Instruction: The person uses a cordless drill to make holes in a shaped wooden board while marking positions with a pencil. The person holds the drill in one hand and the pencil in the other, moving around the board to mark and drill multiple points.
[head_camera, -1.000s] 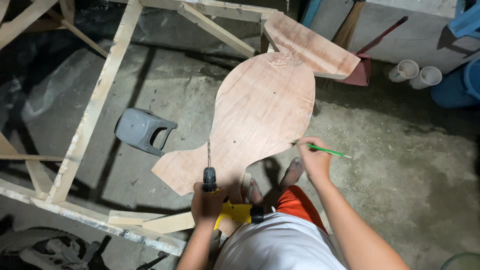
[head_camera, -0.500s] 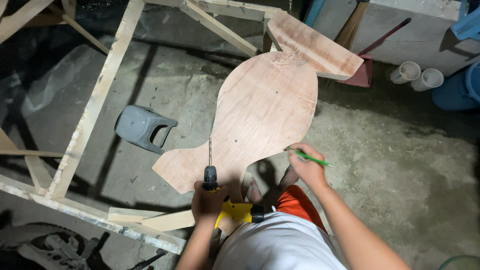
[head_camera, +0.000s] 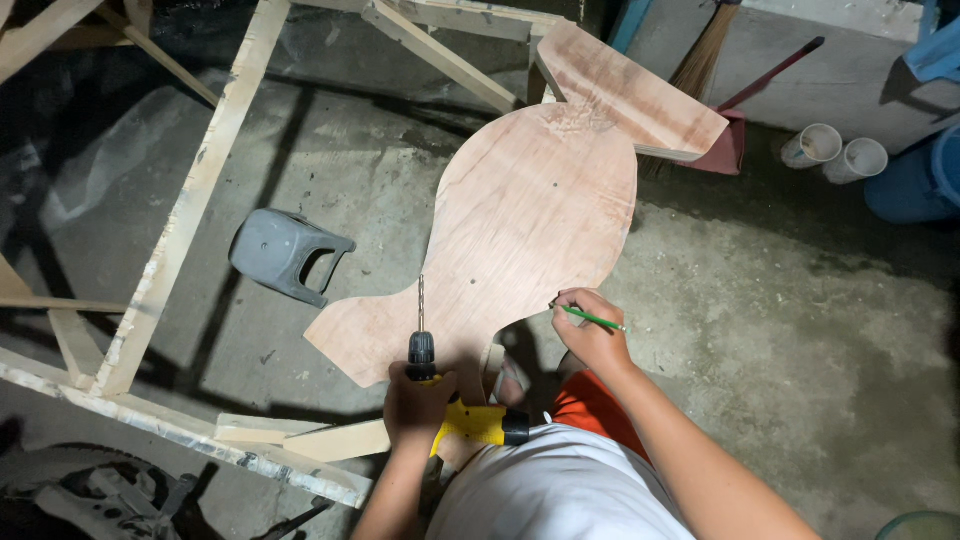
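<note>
My left hand (head_camera: 418, 402) grips the yellow drill (head_camera: 452, 400); right hand (head_camera: 590, 335) pinches the green pencil (head_camera: 592, 318). I'd steady the plywood cutout (head_camera: 520, 230) before marking its near edge.

Grey plastic stool (head_camera: 285, 258) tipped on concrete; wooden frame (head_camera: 190, 210) left; two white pipes (head_camera: 835, 152) upper right.

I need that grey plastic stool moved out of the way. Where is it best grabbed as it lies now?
The grey stool lies tipped on its side on the concrete floor, its legs pointing right toward the plywood cutout. Best grip is probably the upper leg bordering the open gap, reached from above on the right.
</note>
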